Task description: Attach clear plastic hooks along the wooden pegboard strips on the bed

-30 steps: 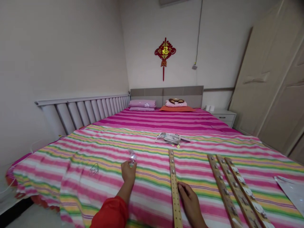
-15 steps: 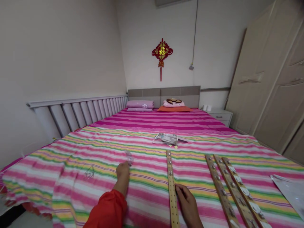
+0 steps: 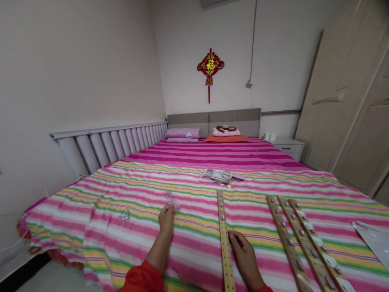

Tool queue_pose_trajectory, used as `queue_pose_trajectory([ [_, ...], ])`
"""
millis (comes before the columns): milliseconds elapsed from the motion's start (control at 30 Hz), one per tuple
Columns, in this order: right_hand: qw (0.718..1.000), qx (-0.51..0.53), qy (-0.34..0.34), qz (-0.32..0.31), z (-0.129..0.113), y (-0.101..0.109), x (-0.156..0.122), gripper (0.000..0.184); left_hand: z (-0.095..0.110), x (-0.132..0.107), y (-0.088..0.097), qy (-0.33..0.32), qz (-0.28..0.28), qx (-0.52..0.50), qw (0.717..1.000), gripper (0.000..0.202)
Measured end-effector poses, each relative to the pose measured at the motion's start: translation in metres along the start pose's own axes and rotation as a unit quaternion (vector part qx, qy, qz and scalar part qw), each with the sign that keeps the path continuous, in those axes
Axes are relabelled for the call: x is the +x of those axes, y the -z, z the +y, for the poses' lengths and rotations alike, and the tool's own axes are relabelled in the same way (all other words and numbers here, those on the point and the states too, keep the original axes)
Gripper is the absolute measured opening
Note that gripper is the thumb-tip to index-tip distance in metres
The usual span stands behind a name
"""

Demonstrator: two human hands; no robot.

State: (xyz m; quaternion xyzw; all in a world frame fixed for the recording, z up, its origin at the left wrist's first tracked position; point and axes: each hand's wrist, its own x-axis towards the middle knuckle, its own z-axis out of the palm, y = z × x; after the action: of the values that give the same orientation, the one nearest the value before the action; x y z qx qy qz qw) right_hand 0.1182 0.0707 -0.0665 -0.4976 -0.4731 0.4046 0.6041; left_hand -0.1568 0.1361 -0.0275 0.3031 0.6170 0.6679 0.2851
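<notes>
My left hand (image 3: 166, 219) reaches over the striped cloth, its fingers pinched on a small clear plastic packet (image 3: 169, 196) with shiny bits inside. Right of it lies a narrow wooden strip (image 3: 225, 247) with rows of small holes. Several small metal pieces (image 3: 222, 217) sit along its far part. Beside the strip's right edge is my right hand (image 3: 245, 257), thumb and forefinger drawn together close to the wood. Whatever lies between those fingertips is too small to make out. A thin, tangled wire-like item (image 3: 124, 216) rests left of my left hand.
Three more wooden strips lie at the right, one of them (image 3: 284, 231) with metal pieces and the outermost (image 3: 317, 242) with white round pieces. A plastic bag (image 3: 219, 176) lies farther back on the striped cloth (image 3: 100, 211). Clear plastic sheeting (image 3: 372, 239) is at the far right.
My left hand has drawn slightly toward the strip, with the packet in its fingers. The whole view has shifted a little; my right hand stays beside the strip.
</notes>
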Motion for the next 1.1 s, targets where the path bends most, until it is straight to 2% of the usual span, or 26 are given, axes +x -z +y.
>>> queue_pose_trajectory([
  [100, 1.0, 0.006, 0.0, 0.0, 0.001, 0.0, 0.0, 0.034, 0.005, -0.029, -0.007, 0.105, -0.083, -0.154, 0.979, 0.037],
  [200, 1.0, 0.007, 0.003, 0.0, 0.002, 0.001, 0.0, 0.036, 0.008, -0.063, -0.015, 0.193, -0.135, -0.231, 0.944, 0.031],
  [333, 0.999, 0.04, -0.016, 0.004, 0.003, 0.003, 0.002, 0.04, 0.01, -0.103, -0.021, 0.286, -0.16, -0.265, 0.907, 0.018],
  [467, 0.994, 0.1, -0.046, 0.025, 0.003, 0.005, 0.001, 0.041, 0.016, -0.13, -0.023, 0.302, -0.179, -0.235, 0.906, 0.012],
  [567, 0.992, 0.117, -0.046, 0.027, 0.0, 0.003, -0.007, 0.039, 0.022, -0.142, -0.023, 0.302, -0.178, -0.225, 0.909, 0.01],
  [667, 0.991, 0.125, -0.041, -0.006, -0.01, -0.003, -0.021, 0.037, 0.029, -0.148, -0.023, 0.364, -0.152, -0.226, 0.891, 0.005],
  [767, 0.994, 0.101, -0.023, -0.023, -0.027, -0.008, -0.034, 0.037, 0.036, -0.152, -0.023, 0.424, -0.131, -0.226, 0.867, 0.009],
  [933, 0.996, 0.066, 0.03, -0.057, -0.057, -0.012, -0.045, 0.032, 0.048, -0.165, -0.024, 0.461, -0.146, -0.219, 0.848, 0.013],
  [1100, 0.993, 0.05, 0.072, -0.073, -0.067, -0.01, -0.051, 0.026, 0.05, -0.178, -0.021, 0.483, -0.175, -0.208, 0.832, 0.016],
])
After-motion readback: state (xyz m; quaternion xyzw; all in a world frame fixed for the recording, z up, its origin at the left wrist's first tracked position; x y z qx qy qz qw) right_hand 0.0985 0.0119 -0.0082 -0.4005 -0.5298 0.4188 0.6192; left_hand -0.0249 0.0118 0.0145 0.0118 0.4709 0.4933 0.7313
